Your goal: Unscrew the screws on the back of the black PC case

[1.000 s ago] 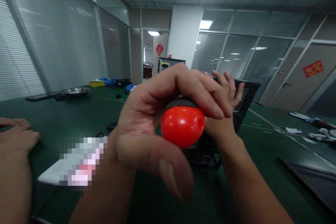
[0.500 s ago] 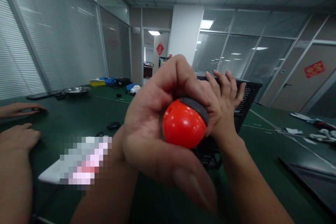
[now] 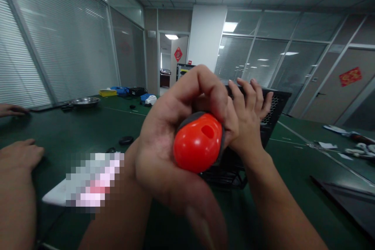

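My left hand (image 3: 155, 144) is closed round a screwdriver (image 3: 196, 146), its rounded red handle end facing me. A small hole and dark grip strips show on the handle; its shaft is hidden behind my fingers. My left thumb hangs below the handle, blurred. Just beyond, my right hand (image 3: 249, 113) rests with spread fingers against a black computer case (image 3: 275, 105) with a honeycomb mesh side. The case stands tilted on the green table (image 3: 281, 203), and my hands cover much of it.
At left are another person's forearm and hand (image 3: 20, 160) and a second hand (image 3: 11, 110). A partly blurred-out white sheet (image 3: 55, 193) lies nearby. Farther back are a metal dish (image 3: 84, 102) and a yellow box (image 3: 108, 93). A dark flat panel (image 3: 345, 203) lies at right.
The screwdriver handle has turned in my left hand, bringing its hole toward the upper right, and it sits slightly farther left. Another person's far hand has drawn back left. My right hand stays put.
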The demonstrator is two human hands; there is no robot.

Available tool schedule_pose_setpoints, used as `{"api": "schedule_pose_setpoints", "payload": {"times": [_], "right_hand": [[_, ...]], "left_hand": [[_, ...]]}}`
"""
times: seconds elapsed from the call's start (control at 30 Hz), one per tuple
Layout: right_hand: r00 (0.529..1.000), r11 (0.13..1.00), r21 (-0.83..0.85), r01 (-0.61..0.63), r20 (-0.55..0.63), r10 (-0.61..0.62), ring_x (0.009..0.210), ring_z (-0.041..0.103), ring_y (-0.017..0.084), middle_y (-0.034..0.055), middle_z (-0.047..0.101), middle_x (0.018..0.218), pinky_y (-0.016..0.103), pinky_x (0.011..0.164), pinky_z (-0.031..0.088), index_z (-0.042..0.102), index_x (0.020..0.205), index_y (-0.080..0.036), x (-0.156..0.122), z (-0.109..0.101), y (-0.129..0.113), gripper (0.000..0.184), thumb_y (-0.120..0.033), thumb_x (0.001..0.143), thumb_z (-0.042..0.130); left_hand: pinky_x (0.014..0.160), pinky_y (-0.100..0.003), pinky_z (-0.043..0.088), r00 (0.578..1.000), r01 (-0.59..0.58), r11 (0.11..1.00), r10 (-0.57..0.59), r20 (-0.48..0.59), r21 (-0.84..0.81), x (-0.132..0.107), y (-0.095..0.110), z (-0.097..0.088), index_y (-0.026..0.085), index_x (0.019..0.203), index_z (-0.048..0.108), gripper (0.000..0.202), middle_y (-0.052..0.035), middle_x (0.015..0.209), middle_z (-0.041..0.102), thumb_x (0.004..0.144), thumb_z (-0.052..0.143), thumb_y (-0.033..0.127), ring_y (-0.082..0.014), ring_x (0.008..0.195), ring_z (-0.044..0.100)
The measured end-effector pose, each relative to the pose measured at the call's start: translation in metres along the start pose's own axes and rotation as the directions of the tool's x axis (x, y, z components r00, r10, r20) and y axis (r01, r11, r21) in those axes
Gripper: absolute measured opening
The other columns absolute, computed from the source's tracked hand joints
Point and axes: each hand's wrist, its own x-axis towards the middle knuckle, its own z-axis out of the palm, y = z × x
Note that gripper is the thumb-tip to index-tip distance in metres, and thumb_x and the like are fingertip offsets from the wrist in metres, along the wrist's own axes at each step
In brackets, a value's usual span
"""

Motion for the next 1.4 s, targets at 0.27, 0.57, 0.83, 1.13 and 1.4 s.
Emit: {"api": "schedule_pose_setpoints", "payload": {"times": [0.27,0.57,0.83,1.13,1.4], "right_hand": [[0.998,0.999,-0.035,-0.015,0.064,0.017,0.154,0.012,0.020,0.0019,0.022,0.155,0.058,0.128,0.010,0.042,0.156,-0.022,0.001,-0.007,-0.002,0.063,-0.052,0.103,0.025],[1.000,1.000,-0.004,0.016,-0.006,-0.016,0.152,0.016,0.023,0.0029,0.023,0.154,0.059,0.125,0.010,0.044,0.154,-0.021,0.000,0.004,0.002,0.063,-0.053,0.102,0.027],[0.999,0.999,-0.032,0.015,0.042,-0.013,0.153,0.013,0.022,0.0026,0.022,0.155,0.056,0.128,0.009,0.041,0.156,-0.022,-0.001,-0.001,0.002,0.069,-0.052,0.094,0.044],[1.000,0.999,-0.017,0.030,0.002,-0.030,0.152,0.014,0.024,0.0044,0.022,0.154,0.057,0.126,0.006,0.042,0.156,-0.021,-0.001,0.005,0.004,0.069,-0.052,0.095,0.038],[1.000,1.000,-0.005,0.023,-0.017,-0.023,0.152,0.016,0.023,0.0026,0.024,0.153,0.058,0.126,0.008,0.043,0.154,-0.022,0.000,0.005,0.003,0.065,-0.053,0.098,0.032]], "left_hand": [[0.102,-0.044,0.056,0.983,-0.068,0.985,0.039,0.179,0.158,0.008,0.010,-0.009,0.020,0.076,0.066,0.051,-0.0042,0.087,0.071,0.096,0.055,0.065,-0.0206,0.085,0.070],[0.086,-0.040,0.058,0.996,-0.040,0.998,0.036,0.084,0.044,0.002,-0.006,-0.014,0.024,0.088,0.057,0.047,0.0045,0.062,0.058,0.086,0.065,0.070,-0.0170,0.066,0.065],[0.099,-0.043,0.056,0.994,-0.020,0.993,0.009,0.105,0.113,0.009,0.007,-0.011,0.020,0.078,0.065,0.055,-0.0011,0.082,0.069,0.087,0.061,0.074,-0.0183,0.079,0.069],[0.071,-0.033,0.056,0.987,-0.113,0.994,0.111,-0.114,-0.012,0.010,-0.007,-0.002,0.024,0.077,0.064,0.042,0.0034,0.070,0.061,0.090,0.066,0.064,-0.0140,0.066,0.062],[0.077,-0.038,0.056,0.999,-0.048,0.998,0.048,-0.002,0.042,0.008,-0.002,-0.007,0.023,0.081,0.052,0.050,0.0022,0.072,0.061,0.083,0.071,0.070,-0.0154,0.066,0.063]]}}
